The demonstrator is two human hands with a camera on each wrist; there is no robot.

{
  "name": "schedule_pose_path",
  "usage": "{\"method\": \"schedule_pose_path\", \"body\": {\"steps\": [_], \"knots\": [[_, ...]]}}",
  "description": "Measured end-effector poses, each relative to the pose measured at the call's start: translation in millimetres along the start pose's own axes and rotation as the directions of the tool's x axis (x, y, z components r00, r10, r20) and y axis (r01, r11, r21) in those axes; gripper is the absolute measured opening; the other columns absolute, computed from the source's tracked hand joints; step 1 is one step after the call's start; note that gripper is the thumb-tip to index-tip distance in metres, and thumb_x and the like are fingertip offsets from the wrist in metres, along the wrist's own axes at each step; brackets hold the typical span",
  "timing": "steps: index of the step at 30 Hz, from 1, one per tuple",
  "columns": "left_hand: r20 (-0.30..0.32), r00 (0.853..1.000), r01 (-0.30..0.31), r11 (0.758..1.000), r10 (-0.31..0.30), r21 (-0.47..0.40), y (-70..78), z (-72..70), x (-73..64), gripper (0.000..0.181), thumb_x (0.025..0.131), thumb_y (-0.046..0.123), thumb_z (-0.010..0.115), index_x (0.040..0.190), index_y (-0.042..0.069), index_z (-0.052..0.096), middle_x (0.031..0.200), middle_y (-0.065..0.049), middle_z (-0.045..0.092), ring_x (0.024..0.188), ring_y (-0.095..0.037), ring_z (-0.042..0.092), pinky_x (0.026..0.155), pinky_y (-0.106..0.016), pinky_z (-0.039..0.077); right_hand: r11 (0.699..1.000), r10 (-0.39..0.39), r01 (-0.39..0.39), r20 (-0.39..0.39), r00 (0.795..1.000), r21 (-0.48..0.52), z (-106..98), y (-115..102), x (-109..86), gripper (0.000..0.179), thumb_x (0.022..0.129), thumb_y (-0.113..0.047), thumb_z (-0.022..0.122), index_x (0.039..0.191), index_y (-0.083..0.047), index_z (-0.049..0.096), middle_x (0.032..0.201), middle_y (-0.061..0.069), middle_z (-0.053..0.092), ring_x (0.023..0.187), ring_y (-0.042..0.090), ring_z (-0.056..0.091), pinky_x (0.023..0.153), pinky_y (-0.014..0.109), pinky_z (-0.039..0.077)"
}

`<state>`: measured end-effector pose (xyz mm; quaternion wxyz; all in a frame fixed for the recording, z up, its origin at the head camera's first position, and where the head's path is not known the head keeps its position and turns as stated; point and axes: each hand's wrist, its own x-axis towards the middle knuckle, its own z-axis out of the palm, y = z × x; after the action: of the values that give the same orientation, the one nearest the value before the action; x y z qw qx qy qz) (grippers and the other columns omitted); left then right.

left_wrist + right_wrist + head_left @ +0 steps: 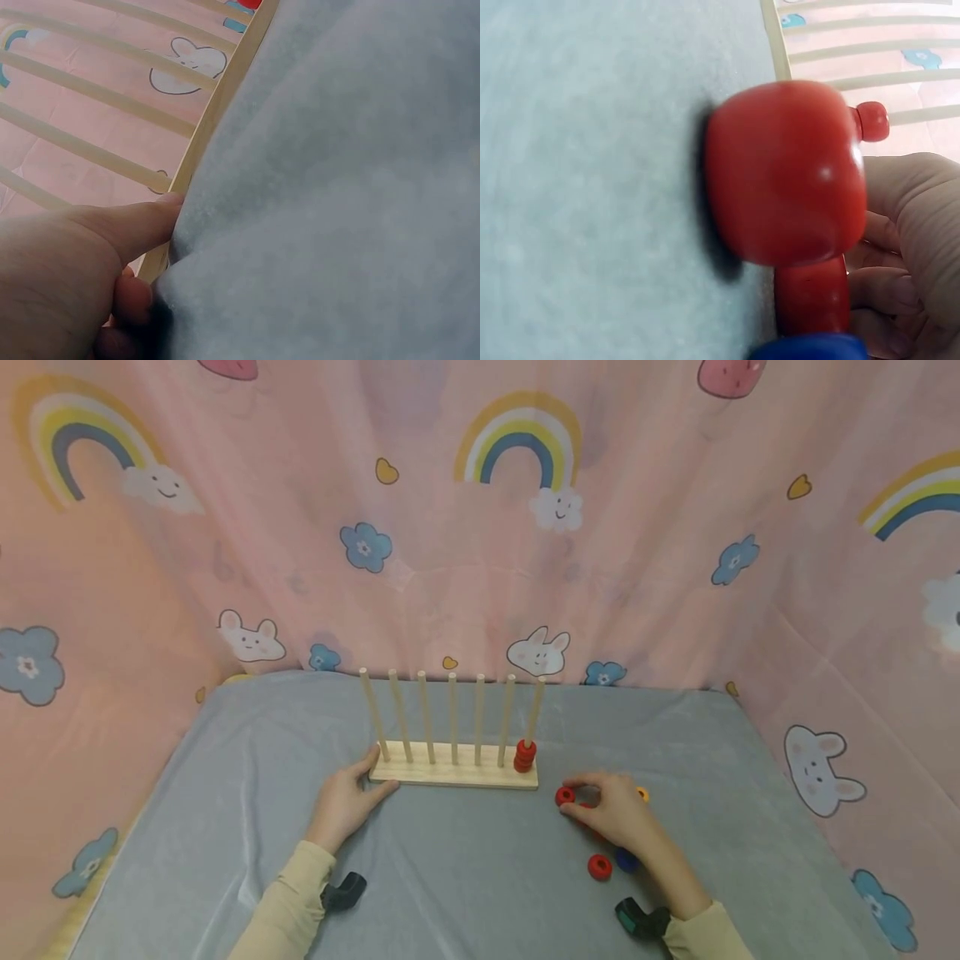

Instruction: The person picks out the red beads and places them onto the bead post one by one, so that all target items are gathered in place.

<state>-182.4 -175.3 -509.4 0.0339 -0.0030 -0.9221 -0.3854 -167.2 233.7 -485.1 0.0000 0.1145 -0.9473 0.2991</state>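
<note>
A pale wooden board (457, 772) carries a row of several upright wooden pegs (452, 718). Red beads (525, 756) are stacked on the rightmost peg. My left hand (347, 802) grips the board's left end, its thumb (154, 220) along the front edge. To the right of the board, my right hand (611, 808) pinches a red bead (565, 797) between thumb and forefinger, low over the cloth. More red beads lie partly hidden under that hand. Nearer the wrist lie a loose red bead (599, 867) and a blue bead (627, 860); the loose red one looms large in the right wrist view.
A yellow bead (643, 794) shows just behind the right hand. Grey-blue cloth (465, 877) covers the table. A pink patterned curtain (450, 610) hangs behind and at both sides. Dark devices (343, 892) sit at both wrists.
</note>
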Motion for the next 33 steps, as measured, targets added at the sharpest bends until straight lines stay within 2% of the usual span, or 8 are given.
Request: {"method": "schedule_pose_path", "body": {"steps": [4,8,13,18,23,28,31,33], "knots": [[0.005,1.0,0.006,1.0,-0.006,0.003,-0.5,0.0,0.4,0.076,0.094,0.031,0.084,0.157,0.005,0.049,0.154,-0.021,0.052,0.142,-0.046,0.051,0.111,-0.061,0.046,1.0,0.006,-0.006,0.0,1.0,-0.008,-0.7,-1.2,0.1,0.026,0.089,-0.021,0.088,0.112,-0.01,0.082,0.11,0.006,0.08,0.094,0.018,0.073,0.085,0.048,0.061],[0.0,1.0,0.005,1.0,-0.005,0.01,-1.5,0.6,1.1,0.077,0.094,0.032,0.084,0.157,0.005,0.049,0.154,-0.021,0.052,0.14,-0.047,0.052,0.108,-0.06,0.048,1.0,0.02,-0.02,-0.007,1.0,-0.012,-1.8,-2.1,0.4,0.027,0.089,-0.022,0.088,0.113,-0.009,0.082,0.109,0.006,0.08,0.078,0.01,0.066,0.075,0.036,0.058],[-0.005,1.0,-0.003,1.0,0.003,0.014,-2.4,1.3,1.6,0.076,0.094,0.032,0.084,0.156,0.005,0.05,0.153,-0.022,0.053,0.138,-0.047,0.054,0.106,-0.06,0.05,0.999,0.039,-0.038,-0.028,0.999,0.033,-7.3,-4.8,-1.4,0.032,0.09,-0.021,0.087,0.117,-0.007,0.079,0.105,0.006,0.079,0.06,0.009,0.052,0.055,0.025,0.042],[-0.001,1.0,-0.008,1.0,0.008,0.006,-2.0,1.1,1.4,0.076,0.094,0.032,0.084,0.156,0.004,0.049,0.154,-0.021,0.052,0.14,-0.047,0.052,0.108,-0.06,0.049,0.992,0.052,-0.046,-0.048,0.998,0.116,-18.9,-10.9,-5.5,0.035,0.094,-0.018,0.084,0.126,-0.006,0.075,0.073,-0.002,0.066,0.046,0.008,0.035,0.044,0.025,0.03],[0.005,1.0,-0.002,1.0,0.002,0.003,-0.7,-0.1,0.6,0.076,0.095,0.031,0.083,0.157,0.005,0.049,0.155,-0.021,0.051,0.141,-0.047,0.051,0.109,-0.06,0.048,0.988,-0.004,0.025,-0.137,0.991,0.152,-31.4,-16.9,-9.8,0.033,0.094,-0.012,0.083,0.126,-0.006,0.075,0.076,0.003,0.066,0.041,0.005,0.028,0.04,0.024,0.029],[0.006,1.0,-0.001,1.0,0.001,-0.005,-0.1,-1.0,-0.8,0.076,0.095,0.03,0.083,0.157,0.004,0.048,0.155,-0.021,0.051,0.141,-0.047,0.051,0.109,-0.06,0.048,0.982,-0.051,0.089,-0.223,0.974,0.164,-40.2,-22.3,-13.4,0.032,0.095,-0.011,0.082,0.127,-0.009,0.076,0.092,0.009,0.07,0.039,0.004,0.027,0.038,0.025,0.029],[0.006,1.0,0.0,1.0,0.0,0.002,-0.2,-1.2,-0.8,0.076,0.095,0.031,0.083,0.157,0.005,0.048,0.155,-0.021,0.051,0.14,-0.047,0.052,0.108,-0.059,0.049,0.982,-0.042,0.088,-0.256,0.966,0.168,-42.7,-24.0,-14.2,0.038,0.095,-0.012,0.081,0.132,-0.009,0.072,0.112,0.011,0.073,0.04,0.004,0.027,0.039,0.025,0.03],[0.006,1.0,0.001,1.0,-0.001,0.007,-0.1,-1.5,-0.7,0.076,0.095,0.031,0.083,0.157,0.005,0.048,0.155,-0.021,0.051,0.14,-0.047,0.052,0.108,-0.06,0.049,0.983,-0.014,0.062,-0.268,0.963,0.173,-43.6,-24.9,-14.2,0.038,0.095,-0.012,0.082,0.131,-0.01,0.07,0.092,0.01,0.072,0.04,0.004,0.025,0.039,0.024,0.029]]}}
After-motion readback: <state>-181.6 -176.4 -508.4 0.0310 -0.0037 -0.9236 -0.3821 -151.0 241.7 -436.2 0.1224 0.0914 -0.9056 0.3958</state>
